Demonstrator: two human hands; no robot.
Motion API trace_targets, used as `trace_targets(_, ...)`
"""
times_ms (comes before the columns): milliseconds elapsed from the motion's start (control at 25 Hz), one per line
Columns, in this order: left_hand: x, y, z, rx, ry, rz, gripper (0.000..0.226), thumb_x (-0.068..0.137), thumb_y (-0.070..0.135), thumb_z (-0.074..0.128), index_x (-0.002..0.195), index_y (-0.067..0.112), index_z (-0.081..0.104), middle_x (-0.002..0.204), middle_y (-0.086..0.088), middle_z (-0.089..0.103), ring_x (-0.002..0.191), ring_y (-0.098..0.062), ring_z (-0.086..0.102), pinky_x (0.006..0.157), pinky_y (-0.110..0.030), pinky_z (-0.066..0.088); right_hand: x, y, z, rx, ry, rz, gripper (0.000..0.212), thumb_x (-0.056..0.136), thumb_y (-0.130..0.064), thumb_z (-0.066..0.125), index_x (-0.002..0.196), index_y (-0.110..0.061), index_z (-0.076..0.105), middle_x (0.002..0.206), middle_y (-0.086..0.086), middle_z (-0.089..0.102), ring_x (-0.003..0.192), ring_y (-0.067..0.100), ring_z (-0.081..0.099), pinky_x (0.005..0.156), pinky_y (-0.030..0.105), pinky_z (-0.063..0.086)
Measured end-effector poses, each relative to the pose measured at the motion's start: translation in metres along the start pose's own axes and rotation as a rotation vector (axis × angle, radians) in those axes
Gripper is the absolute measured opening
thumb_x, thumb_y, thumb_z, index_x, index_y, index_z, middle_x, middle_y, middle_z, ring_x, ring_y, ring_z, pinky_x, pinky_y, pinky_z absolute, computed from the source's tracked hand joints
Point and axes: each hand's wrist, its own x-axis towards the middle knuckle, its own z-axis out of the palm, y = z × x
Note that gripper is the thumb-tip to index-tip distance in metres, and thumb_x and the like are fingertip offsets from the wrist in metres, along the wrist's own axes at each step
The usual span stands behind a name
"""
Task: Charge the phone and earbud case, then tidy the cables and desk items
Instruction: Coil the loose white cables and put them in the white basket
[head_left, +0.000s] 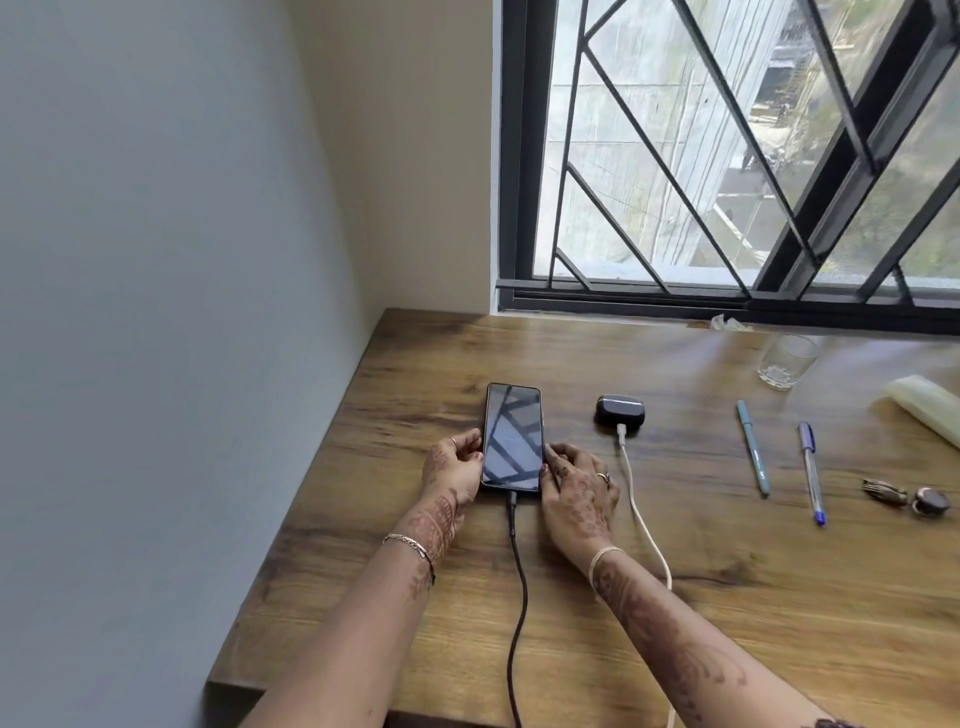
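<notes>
- Phone (512, 437) flat on wooden table (675, 597), screen up and dark, between both hands.
- Left hand (453, 467) against its left edge, fingers curled, touching rather than gripping.
- Right hand (576, 488) at its lower right edge, fingers spread loosely, fingertips on the rim.
- Black cable (517, 587) plugged into phone's near end.
- Earbud case (620, 409) right of the phone, clear of both hands, white cable (636, 506) plugged in.
- Two pens (753, 448) farther right.
</notes>
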Motion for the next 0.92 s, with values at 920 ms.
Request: trace_targets(920,0.001,-0.016,-0.014,-0.414,-0.291,0.117,0.049,0.086,-0.02,0.044,0.133,-0.006,0.047,0.126,-0.018,0.058,0.115,-0.022,0.057,0.098,-0.024,0.047,-0.01,0.0,0.002,0.277,0.079,0.042,0.041,0.092,-0.021,0.054,0.13,-0.038,0.053,0.118,-0.004,0.066,0.117,0.016,0.054,0.104,0.034,0.028)
